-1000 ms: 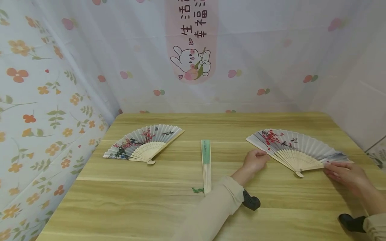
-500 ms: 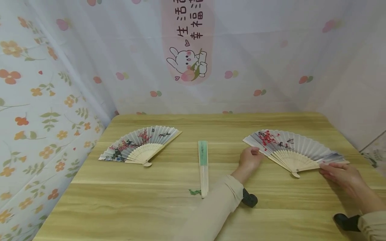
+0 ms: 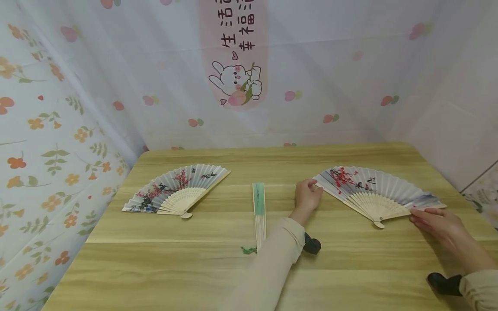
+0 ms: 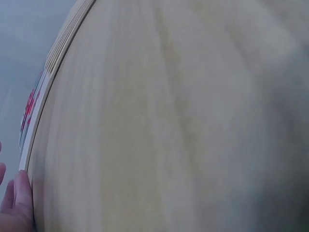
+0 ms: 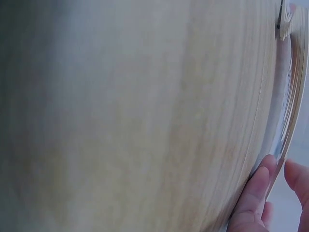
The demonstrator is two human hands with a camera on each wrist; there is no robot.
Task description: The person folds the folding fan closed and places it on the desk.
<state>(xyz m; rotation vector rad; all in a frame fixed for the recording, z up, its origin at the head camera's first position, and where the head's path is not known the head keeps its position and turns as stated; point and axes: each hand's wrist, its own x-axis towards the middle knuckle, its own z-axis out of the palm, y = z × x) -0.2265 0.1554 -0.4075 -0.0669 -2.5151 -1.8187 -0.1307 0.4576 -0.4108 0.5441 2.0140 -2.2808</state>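
Note:
An open folding fan (image 3: pixel 365 190) with red blossoms lies at the right of the table, its pivot end toward me. My left hand (image 3: pixel 308 196) is at the fan's upper left corner, fingers curled against the end of its outer rib. In the left wrist view, fingertips (image 4: pixel 23 188) touch that rib's tip; the thumb is mostly cut off. My right hand (image 3: pixel 441 222) pinches the fan's right outer rib. The right wrist view shows fingers (image 5: pixel 258 186) on the rib's table side and the thumb on the other.
A second open fan (image 3: pixel 179 190) lies at the table's left. Between the two fans is a closed green fan (image 3: pixel 259 211) with a green tassel (image 3: pixel 249 250), partly behind my left sleeve (image 3: pixel 268 268). Patterned curtains (image 3: pixel 163 86) surround the wooden table (image 3: pixel 155 268).
My left hand has slid up along the fan's left rib to its outer corner. My right hand stays on the right rib. The whole head view has shifted slightly.

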